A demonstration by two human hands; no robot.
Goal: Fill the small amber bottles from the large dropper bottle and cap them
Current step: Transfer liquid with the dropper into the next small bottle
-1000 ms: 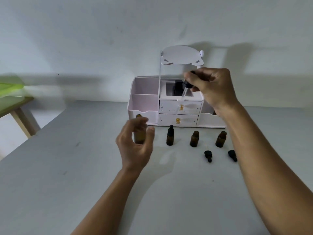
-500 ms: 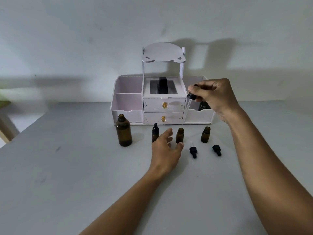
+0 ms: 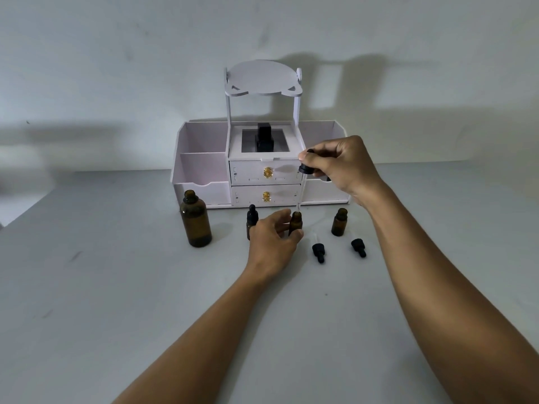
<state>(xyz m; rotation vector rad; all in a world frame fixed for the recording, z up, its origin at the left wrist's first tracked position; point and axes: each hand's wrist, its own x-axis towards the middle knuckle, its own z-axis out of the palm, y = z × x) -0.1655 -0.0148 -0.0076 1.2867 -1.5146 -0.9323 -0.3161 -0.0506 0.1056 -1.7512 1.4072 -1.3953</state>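
The large amber bottle [image 3: 195,220] stands uncapped at the left of the row. My right hand [image 3: 339,164] pinches the dropper [image 3: 304,173] by its black top, with the glass tube pointing down at the mouth of the middle small bottle [image 3: 295,221]. My left hand [image 3: 275,240] grips that open small bottle on the table. A capped small bottle [image 3: 251,218] stands just left of it, partly hidden by my fingers. Another open small bottle [image 3: 339,222] stands to the right. Two black dropper caps [image 3: 318,252] [image 3: 358,247] lie in front.
A white desk organiser [image 3: 262,170] with two drawers, side bins and a raised shelf stands against the wall behind the bottles. A black item [image 3: 264,138] sits in its top compartment. The grey tabletop [image 3: 116,287] stretches toward me.
My left hand let go of the large bottle, moved right and took hold of the middle small bottle. My right hand lowered the dropper to that bottle's mouth.
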